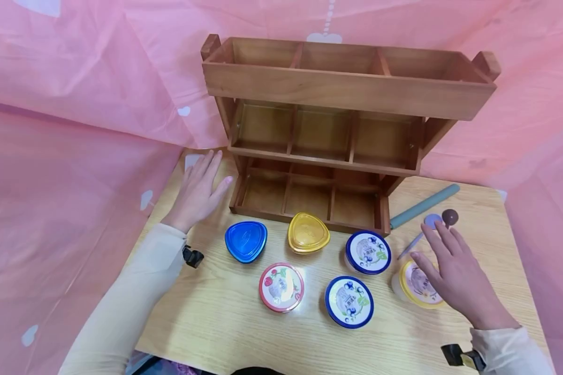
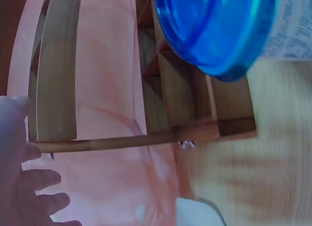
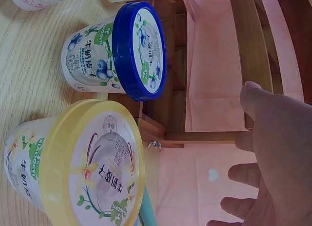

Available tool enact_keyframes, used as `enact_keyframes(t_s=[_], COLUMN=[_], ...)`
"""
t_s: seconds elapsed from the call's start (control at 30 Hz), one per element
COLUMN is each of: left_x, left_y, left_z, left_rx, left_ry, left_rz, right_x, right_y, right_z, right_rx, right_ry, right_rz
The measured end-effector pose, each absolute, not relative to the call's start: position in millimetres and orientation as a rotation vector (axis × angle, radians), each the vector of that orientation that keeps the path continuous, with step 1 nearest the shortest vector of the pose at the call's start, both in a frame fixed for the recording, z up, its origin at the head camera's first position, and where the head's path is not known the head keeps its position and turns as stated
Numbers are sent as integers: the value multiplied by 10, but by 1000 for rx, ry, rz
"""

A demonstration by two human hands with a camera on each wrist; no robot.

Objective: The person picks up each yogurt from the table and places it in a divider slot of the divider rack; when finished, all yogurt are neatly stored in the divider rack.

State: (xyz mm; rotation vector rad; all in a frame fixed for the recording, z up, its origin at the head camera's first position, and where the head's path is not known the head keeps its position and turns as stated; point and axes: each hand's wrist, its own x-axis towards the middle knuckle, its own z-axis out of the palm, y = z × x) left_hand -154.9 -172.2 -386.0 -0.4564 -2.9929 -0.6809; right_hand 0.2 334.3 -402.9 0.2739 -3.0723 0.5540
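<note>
Yellow-lidded tub (image 1: 417,285) sits at the right of the worktop (image 1: 244,333), w/ the right hand (image 1: 455,271) spread flat just above it, fingers straight, gripping nothing; from the right wrist view can't tell if palm touches the lid. Left hand (image 1: 197,190) lies open and flat on the worktop by the left foot of the wooden rack (image 1: 347,88), fingers relaxed, holding nothing. Nearest it: blue triangular box (image 1: 246,240). Beside that, a yellow triangular box (image 1: 308,232) in front of the rack. Also out front: red-lidded tub (image 1: 281,287) and 2 blue-lidded tubs (image 1: 368,252), (image 1: 349,301). Right of the rack: grey-green rod (image 1: 424,206), a purple spoon (image 1: 427,225), a brown spoon (image 1: 449,216), just past the right fingertips.
</note>
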Motion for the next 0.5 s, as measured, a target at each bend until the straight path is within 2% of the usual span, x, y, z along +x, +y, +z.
enact_keyframes(t_s=[0.2, 0.5], left_x=[-1643, -1981], left_y=[-1666, -1532], left_z=[-3836, -3705], left_rx=[-381, -17], left_ry=[-2904, -2525], left_rz=[-909, -1667], right_x=[29, 148], right_y=[3319, 3376], right_z=[-4045, -4153], right_rx=[251, 151], right_ry=[-3060, -3013], right_rz=[578, 735])
